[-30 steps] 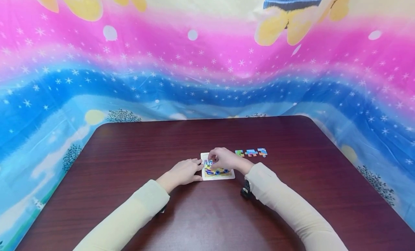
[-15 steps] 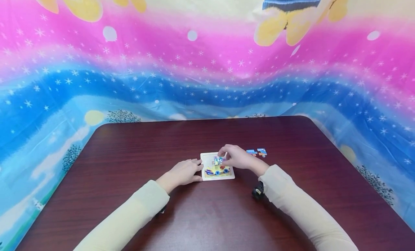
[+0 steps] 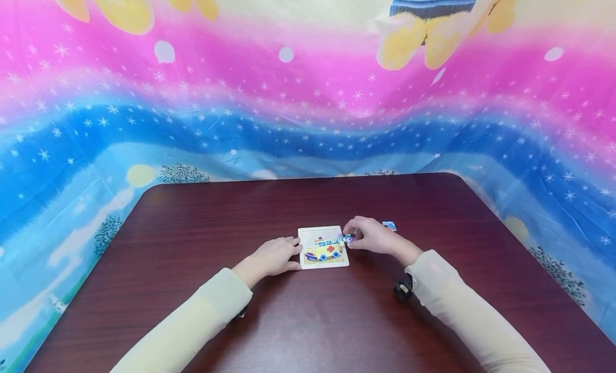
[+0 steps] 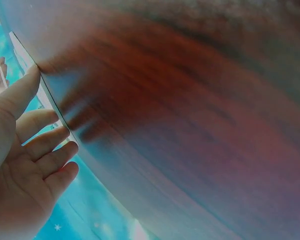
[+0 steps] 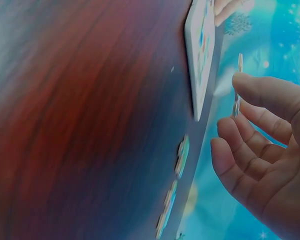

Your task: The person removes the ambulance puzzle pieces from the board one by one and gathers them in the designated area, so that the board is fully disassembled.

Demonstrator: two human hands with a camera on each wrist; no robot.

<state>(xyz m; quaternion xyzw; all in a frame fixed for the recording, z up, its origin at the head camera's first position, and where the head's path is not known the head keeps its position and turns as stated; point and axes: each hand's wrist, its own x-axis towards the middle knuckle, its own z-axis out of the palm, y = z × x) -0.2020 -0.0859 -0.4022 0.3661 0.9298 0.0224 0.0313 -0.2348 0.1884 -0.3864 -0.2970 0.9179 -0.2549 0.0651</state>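
A square white puzzle board (image 3: 306, 231) lies mid-table, with a yellow ambulance picture in its lower part. Straight fingers of my left hand (image 3: 274, 255) touch its left edge; the left wrist view shows thumb and fingertips of the left hand (image 4: 27, 175) along that rim. Just above the board's right edge, my right hand (image 3: 375, 236) pinches a small colourful puzzle piece (image 3: 346, 238) between thumb and forefinger. In the right wrist view the puzzle piece (image 5: 237, 107) appears edge-on, raised off the table, the other fingers loosely bent.
One loose blue puzzle piece (image 3: 390, 226) lies right of the board, partly behind my right hand. The right wrist view shows loose pieces (image 5: 182, 156) in a row beside the board. A dark wooden table (image 3: 216, 207) meets a patterned cloth backdrop (image 3: 308, 105).
My right hand has moved right with the pinched puzzle piece, from over the board's left part to its right edge, uncovering the ambulance picture. My left hand has stayed at the board's edge.
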